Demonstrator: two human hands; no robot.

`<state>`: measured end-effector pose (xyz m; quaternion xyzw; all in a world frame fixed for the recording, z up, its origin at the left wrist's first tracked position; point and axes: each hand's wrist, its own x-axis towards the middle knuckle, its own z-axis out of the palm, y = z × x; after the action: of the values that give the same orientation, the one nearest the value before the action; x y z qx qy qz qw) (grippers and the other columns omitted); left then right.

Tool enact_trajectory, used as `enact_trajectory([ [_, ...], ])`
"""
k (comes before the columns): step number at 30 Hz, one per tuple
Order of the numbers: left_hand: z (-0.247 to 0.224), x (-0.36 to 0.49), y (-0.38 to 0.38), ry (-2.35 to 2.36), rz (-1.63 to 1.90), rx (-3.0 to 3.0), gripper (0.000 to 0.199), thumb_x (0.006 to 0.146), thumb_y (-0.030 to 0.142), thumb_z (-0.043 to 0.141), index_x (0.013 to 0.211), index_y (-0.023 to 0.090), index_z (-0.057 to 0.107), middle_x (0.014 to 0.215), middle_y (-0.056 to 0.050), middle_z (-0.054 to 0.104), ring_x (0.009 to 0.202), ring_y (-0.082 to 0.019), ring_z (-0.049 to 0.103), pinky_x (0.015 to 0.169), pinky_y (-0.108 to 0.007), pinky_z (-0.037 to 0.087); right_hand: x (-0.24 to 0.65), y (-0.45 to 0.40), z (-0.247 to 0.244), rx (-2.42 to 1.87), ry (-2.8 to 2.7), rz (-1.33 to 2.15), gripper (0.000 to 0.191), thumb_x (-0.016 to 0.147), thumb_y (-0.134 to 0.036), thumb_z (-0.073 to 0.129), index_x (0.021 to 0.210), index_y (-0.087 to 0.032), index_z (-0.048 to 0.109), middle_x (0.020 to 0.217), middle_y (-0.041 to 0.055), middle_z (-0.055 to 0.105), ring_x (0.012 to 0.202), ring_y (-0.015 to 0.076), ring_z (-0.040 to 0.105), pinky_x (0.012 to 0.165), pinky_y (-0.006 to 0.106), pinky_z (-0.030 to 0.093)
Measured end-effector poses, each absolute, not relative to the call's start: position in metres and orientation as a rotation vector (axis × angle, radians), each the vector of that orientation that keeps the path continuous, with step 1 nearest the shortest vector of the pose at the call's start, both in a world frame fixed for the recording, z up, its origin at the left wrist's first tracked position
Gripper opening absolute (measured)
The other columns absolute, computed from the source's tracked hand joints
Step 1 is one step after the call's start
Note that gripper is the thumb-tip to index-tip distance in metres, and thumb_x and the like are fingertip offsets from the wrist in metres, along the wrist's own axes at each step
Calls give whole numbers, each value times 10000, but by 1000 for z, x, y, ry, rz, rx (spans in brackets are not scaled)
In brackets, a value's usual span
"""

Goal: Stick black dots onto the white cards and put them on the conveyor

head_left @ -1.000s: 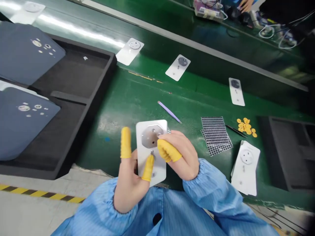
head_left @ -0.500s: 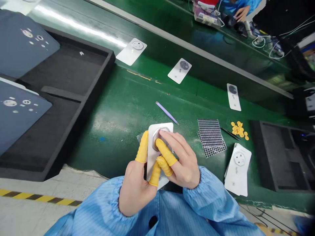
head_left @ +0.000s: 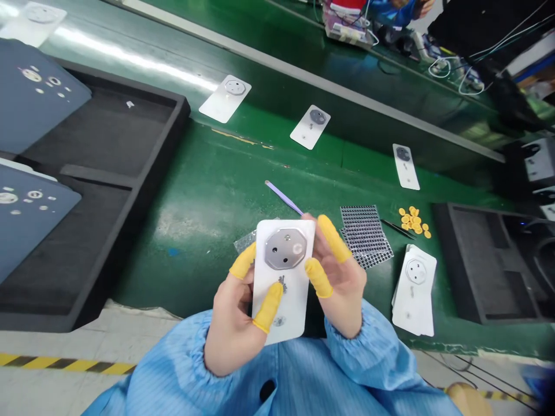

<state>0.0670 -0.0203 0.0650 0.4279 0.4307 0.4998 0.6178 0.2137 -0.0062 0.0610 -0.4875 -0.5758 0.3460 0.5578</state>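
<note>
A white phone back cover [head_left: 288, 309] with a grey octagonal camera plate [head_left: 285, 248] faces up in front of my chest. My left hand [head_left: 236, 323] grips its left side, the thumb in a yellow finger cot lying across the face and the fingers at the edge and behind. Against the right edge, my right hand [head_left: 340, 283] holds it with a yellow-cotted thumb; another cotted finger is raised beside it. Part of the right fingers is hidden behind the cover. Purple tweezers [head_left: 284, 196] lie just beyond, and a clear plastic piece [head_left: 245, 241] shows at the left.
Dotted black sticker sheets [head_left: 366, 234], black tweezers [head_left: 398, 229], yellow finger cots [head_left: 411, 219] and stacked white covers [head_left: 414, 297] lie right. Single covers [head_left: 225, 99] [head_left: 310, 127] [head_left: 406, 166] line the far side. Black trays [head_left: 143, 179] [head_left: 468, 266] flank the bench.
My right fingers have come off the camera plate and moved to the cover's right edge. The cover now faces me more fully, its camera plate and lower marks uncovered. The view has shifted slightly.
</note>
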Motion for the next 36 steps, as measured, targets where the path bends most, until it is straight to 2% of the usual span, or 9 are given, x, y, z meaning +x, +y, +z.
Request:
enact_trajectory([
  [2, 71, 66, -13, 939, 1135, 951, 378, 811, 147, 660, 1162, 282, 616, 955, -22, 750, 699, -153, 714, 612, -209, 592, 211, -4, 65, -1083, -1245, 1068, 545, 905, -234, 573, 1409, -298, 376, 1207, 61, 661, 1049, 220, 671, 845, 393, 619],
  [5, 74, 63, -3, 954, 1145, 947, 170, 814, 216, 669, 980, 211, 708, 811, -31, 754, 649, -151, 697, 570, -194, 573, 209, -7, 66, -1041, -1152, 1168, 498, 882, -181, 602, 1340, -322, 467, 1063, 19, 723, 908, 182, 719, 760, 329, 640],
  [11, 73, 61, -2, 1132, 1266, 1186, 84, 701, 165, 748, 785, 156, 753, 560, -3, 677, 460, -110, 589, 448, -166, 493, 209, -20, 63, -1091, -1122, 1151, 454, 825, -165, 673, 1246, -303, 571, 876, 4, 744, 775, 180, 727, 668, 318, 648],
  [15, 74, 66, -1, 1153, 1361, 1176, 60, 644, 124, 775, 673, 160, 738, 455, 33, 605, 372, -71, 505, 364, -126, 422, 207, -20, 64, -1068, -1087, 1203, 446, 833, -186, 667, 1252, -299, 567, 920, 12, 746, 792, 182, 727, 682, 324, 646],
  [21, 71, 65, 8, 1009, 1075, 923, 117, 799, 212, 673, 862, 192, 769, 647, -25, 731, 501, -137, 654, 464, -192, 550, 209, -11, 64, -1039, -963, 1309, 487, 844, -216, 656, 1297, -316, 508, 1019, 10, 734, 858, 175, 726, 726, 325, 642],
  [28, 63, 65, 0, 1168, 1207, 1235, 129, 645, 135, 781, 764, 185, 781, 524, 13, 680, 422, -119, 596, 424, -167, 499, 196, -16, 53, -1129, -925, 1165, 662, 707, -264, 795, 1303, -273, 505, 1067, 49, 718, 908, 209, 718, 799, 336, 629],
  [31, 50, 69, -5, 1222, 1129, 1283, 191, 618, 169, 808, 805, 184, 772, 610, 3, 726, 492, -168, 655, 473, -209, 550, 199, -20, 46, -1165, -939, 1130, 668, 711, -343, 784, 1308, -253, 498, 1036, 60, 724, 877, 208, 725, 773, 331, 633],
  [34, 40, 76, -4, 1097, 941, 1316, 248, 734, 269, 736, 971, 195, 737, 806, -28, 766, 667, -221, 717, 603, -270, 609, 247, -26, 38, -1250, -1019, 1105, 644, 758, -450, 717, 1314, -226, 481, 1023, 73, 721, 842, 201, 728, 725, 343, 638],
  [36, 38, 77, 1, 1024, 924, 1269, 301, 842, 314, 621, 1124, 218, 668, 918, -36, 761, 769, -224, 725, 701, -296, 619, 303, -41, 37, -1498, -1093, 889, 600, 807, -468, 662, 1309, -196, 478, 1038, 93, 711, 830, 195, 724, 717, 349, 632],
])
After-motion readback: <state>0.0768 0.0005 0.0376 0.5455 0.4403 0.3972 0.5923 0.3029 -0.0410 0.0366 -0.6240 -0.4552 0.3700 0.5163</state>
